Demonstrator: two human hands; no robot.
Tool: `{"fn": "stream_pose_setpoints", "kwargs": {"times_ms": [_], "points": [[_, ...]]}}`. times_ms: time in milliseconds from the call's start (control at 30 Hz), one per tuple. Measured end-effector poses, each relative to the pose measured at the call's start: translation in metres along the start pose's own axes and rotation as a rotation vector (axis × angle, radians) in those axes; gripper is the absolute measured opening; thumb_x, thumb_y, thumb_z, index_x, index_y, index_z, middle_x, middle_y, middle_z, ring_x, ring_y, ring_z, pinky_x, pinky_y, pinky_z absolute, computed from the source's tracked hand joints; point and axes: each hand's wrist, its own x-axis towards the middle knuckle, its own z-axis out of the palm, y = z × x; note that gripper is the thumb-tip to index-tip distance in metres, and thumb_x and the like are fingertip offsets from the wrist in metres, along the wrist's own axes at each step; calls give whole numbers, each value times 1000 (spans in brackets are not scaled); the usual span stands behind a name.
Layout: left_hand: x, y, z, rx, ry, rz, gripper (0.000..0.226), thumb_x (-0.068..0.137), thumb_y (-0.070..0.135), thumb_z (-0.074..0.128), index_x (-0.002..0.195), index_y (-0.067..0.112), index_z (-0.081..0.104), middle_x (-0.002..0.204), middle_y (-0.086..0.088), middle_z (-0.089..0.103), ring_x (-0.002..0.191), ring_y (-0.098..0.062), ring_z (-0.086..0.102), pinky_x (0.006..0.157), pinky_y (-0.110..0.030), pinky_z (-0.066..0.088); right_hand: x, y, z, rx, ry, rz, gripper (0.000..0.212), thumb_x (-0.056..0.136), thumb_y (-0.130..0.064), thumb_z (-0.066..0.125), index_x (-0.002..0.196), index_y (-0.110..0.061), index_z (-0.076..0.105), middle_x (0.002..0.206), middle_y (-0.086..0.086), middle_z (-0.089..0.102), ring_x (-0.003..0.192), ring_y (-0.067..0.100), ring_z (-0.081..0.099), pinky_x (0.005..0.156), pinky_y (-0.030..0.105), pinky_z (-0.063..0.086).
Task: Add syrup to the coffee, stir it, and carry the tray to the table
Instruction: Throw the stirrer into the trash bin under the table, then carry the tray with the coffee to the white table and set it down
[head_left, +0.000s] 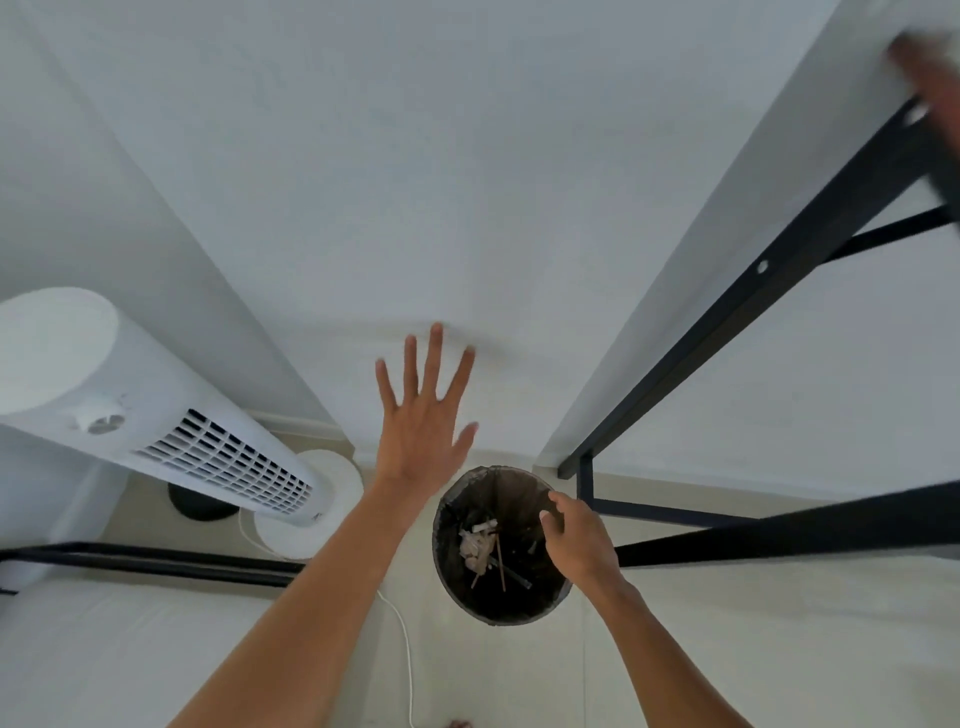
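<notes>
I look straight down at a dark round waste bin (457, 587) on the pale floor. Inside it lie crumpled paper scraps and thin wooden stir sticks (500, 558). My right hand (576, 540) hovers over the bin's right rim, fingers loosely curled downward and nothing visible in them. My left hand (421, 415) is stretched out flat above and to the left of the bin, fingers spread wide, holding nothing. No coffee, syrup or tray is in view.
A white tower fan (156, 415) stands to the left, its white cable (405, 654) trailing across the floor. A black metal table frame (727, 322) runs along the right and another black bar (145, 556) crosses at the left. White walls meet behind the bin.
</notes>
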Motion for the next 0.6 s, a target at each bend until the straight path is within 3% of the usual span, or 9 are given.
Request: {"fn": "stream_pose_setpoints", "kwargs": {"times_ms": [100,233,433,600], "points": [[-41,2,-21,-34,-252,-49,86,98,66,31,162,26,-10,169,-12,-24,155,-42,-18,123,-66,-2,-31,-28,-35,-24,-27,-51,58,99,-46,59,151,-24,45,147,2,57,139,24,51,111,47,49],[-85,1,-76,-59,-404,-117,86,96,71,24,163,25,-7,171,-12,-16,156,-41,-15,125,-62,-3,-82,-72,-86,-69,-14,-61,85,91,-65,57,160,-23,28,161,5,39,151,27,35,119,50,37],[-106,2,-192,-102,-342,-228,88,95,75,20,163,25,-4,172,-10,-11,157,-39,-12,123,-64,-4,-156,-141,-167,-134,27,-161,96,88,-80,42,163,-26,16,169,8,23,156,31,21,124,51,28],[-108,11,-281,-90,-237,-218,85,96,73,22,164,25,1,173,-10,-5,157,-38,-9,123,-64,-2,-207,-181,-234,-192,79,-286,90,95,-75,35,165,-24,10,172,10,14,159,30,10,126,50,16]]}}
